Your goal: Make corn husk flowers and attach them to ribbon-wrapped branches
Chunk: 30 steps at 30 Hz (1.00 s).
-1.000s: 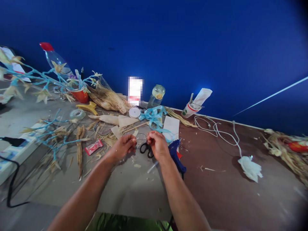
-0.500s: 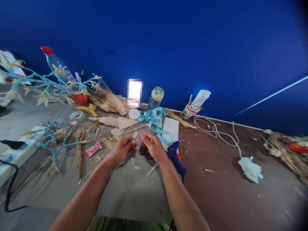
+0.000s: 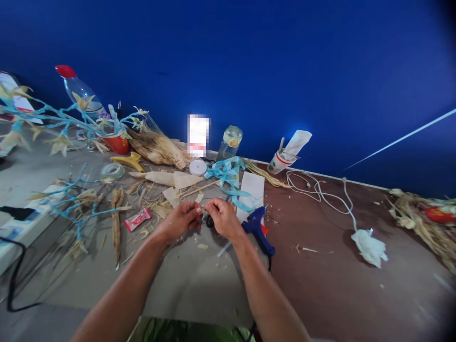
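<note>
Over the middle of the table my left hand (image 3: pixel 183 218) and my right hand (image 3: pixel 223 217) meet almost fingertip to fingertip. Both are closed in a pinch; whatever lies between the fingers is too small to make out. Black scissor handles (image 3: pixel 210 221) show partly behind my right hand. Beside my right wrist rests a blue glue gun (image 3: pixel 259 228). Light-blue ribbon (image 3: pixel 228 173) lies loosely coiled beyond my hands, near a white ribbon spool (image 3: pixel 198 166). Dried corn husk pieces (image 3: pixel 167 179) are scattered past my left hand.
Blue-wrapped branches with husk flowers (image 3: pixel 76 209) lie left, near a power strip (image 3: pixel 32 223). A red cup (image 3: pixel 117 142), a bottle (image 3: pixel 80 92), a glass jar (image 3: pixel 230 142) and a paper cup (image 3: pixel 280 162) line the back. A white cable (image 3: pixel 320 194) and crumpled tissue (image 3: pixel 369 248) lie right.
My right hand has shifted slightly left and its fingertips have come closer to those of my left hand. The whole view has moved a little.
</note>
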{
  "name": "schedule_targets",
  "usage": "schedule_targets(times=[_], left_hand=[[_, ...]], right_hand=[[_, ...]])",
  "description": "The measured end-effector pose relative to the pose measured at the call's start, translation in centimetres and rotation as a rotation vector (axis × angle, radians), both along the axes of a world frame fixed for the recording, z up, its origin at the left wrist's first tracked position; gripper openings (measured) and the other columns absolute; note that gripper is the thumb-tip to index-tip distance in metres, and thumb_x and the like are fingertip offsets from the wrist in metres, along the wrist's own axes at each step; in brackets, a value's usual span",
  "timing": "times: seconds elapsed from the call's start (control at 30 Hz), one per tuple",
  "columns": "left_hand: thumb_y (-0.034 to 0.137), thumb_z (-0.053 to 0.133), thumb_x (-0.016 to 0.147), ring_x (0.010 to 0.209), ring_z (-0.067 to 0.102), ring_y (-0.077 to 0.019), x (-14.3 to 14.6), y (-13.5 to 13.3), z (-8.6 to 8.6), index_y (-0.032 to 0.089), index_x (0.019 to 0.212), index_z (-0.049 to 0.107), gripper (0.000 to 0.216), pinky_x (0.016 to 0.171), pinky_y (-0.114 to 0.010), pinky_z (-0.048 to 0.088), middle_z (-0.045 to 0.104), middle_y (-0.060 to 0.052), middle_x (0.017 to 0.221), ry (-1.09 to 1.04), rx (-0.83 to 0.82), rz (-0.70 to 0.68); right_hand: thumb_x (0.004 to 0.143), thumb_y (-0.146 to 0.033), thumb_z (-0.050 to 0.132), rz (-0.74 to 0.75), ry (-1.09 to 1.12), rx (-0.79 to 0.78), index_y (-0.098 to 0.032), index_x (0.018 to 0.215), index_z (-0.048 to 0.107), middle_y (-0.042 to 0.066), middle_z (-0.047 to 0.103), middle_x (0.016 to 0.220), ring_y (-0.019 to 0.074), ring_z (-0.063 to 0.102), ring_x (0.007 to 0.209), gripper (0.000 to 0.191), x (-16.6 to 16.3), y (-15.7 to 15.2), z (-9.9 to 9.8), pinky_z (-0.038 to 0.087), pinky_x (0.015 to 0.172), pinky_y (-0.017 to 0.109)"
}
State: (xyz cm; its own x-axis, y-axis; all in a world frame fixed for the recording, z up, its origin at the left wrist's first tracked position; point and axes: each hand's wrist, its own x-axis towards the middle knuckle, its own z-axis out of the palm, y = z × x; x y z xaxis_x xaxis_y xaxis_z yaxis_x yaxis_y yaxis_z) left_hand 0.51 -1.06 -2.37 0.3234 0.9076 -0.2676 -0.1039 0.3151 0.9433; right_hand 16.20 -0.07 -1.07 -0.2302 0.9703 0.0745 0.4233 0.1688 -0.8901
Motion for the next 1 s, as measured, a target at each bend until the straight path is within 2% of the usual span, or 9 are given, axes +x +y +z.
schedule_targets(times=[0.47, 0.53, 0.63, 0.77, 0.87, 1.0], left_hand=[[0.038, 0.071, 0.069, 0.035, 0.032, 0.0002, 0.0, -0.3, 1.5, 0.013, 0.066, 0.052, 0.032, 0.052, -0.024, 0.05, 0.049, 0.007, 0.052, -0.213, -0.193, -0.048], [0.037, 0.072, 0.068, 0.035, 0.032, 0.0001, 0.0, -0.2, 1.5, 0.013, 0.066, 0.051, 0.032, 0.051, -0.023, 0.049, 0.048, 0.007, 0.052, -0.213, -0.193, -0.032], [0.037, 0.072, 0.068, 0.035, 0.031, 0.0003, -0.1, -0.1, 1.4, 0.014, 0.066, 0.05, 0.032, 0.053, -0.023, 0.049, 0.047, 0.008, 0.051, -0.209, -0.166, 0.032], [0.038, 0.071, 0.069, 0.035, 0.032, 0.0001, -0.2, 0.1, 1.1, 0.013, 0.065, 0.051, 0.032, 0.052, -0.022, 0.049, 0.044, 0.008, 0.05, -0.206, -0.128, 0.072], [0.039, 0.07, 0.07, 0.036, 0.033, -0.0003, -0.3, 0.1, 1.0, 0.013, 0.064, 0.051, 0.033, 0.052, -0.022, 0.048, 0.045, 0.008, 0.05, -0.192, -0.113, 0.059], [0.041, 0.069, 0.071, 0.036, 0.034, -0.0008, -0.2, 0.1, 1.0, 0.013, 0.065, 0.052, 0.033, 0.051, -0.022, 0.047, 0.045, 0.008, 0.049, -0.17, -0.102, 0.056]], right_hand=[[0.083, -0.024, 0.044, 0.072, 0.043, 0.023, -0.018, 0.08, 0.056, 0.001, 0.055, 0.07, 0.0138, 0.05, 0.067, 0.014, 0.4, -0.1, 0.2, 0.039, 0.06, 0.024], [0.085, -0.028, 0.043, 0.026, 0.073, 0.012, -0.018, 0.079, 0.056, 0.001, 0.056, 0.07, 0.014, 0.05, 0.067, 0.017, 0.6, 0.1, 0.1, 0.039, 0.061, 0.025], [0.088, -0.042, 0.039, -0.034, 0.144, -0.052, -0.018, 0.071, 0.055, 0.001, 0.054, 0.064, 0.0131, 0.05, 0.062, 0.034, 0.8, 0.4, -0.3, 0.039, 0.057, 0.024], [0.087, -0.057, 0.033, -0.004, 0.135, -0.134, -0.018, 0.059, 0.052, -0.002, 0.045, 0.051, 0.0116, 0.045, 0.052, 0.051, 0.6, 0.3, 0.0, 0.033, 0.052, 0.023], [0.088, -0.056, 0.033, 0.033, 0.071, -0.121, -0.018, 0.057, 0.05, -0.002, 0.045, 0.051, 0.0116, 0.044, 0.053, 0.052, 0.2, -0.1, 0.6, 0.032, 0.054, 0.024], [0.086, -0.048, 0.041, 0.049, 0.055, -0.096, -0.018, 0.058, 0.05, -0.003, 0.046, 0.055, 0.0108, 0.044, 0.054, 0.042, -0.3, -0.3, 1.0, 0.032, 0.054, 0.023]])
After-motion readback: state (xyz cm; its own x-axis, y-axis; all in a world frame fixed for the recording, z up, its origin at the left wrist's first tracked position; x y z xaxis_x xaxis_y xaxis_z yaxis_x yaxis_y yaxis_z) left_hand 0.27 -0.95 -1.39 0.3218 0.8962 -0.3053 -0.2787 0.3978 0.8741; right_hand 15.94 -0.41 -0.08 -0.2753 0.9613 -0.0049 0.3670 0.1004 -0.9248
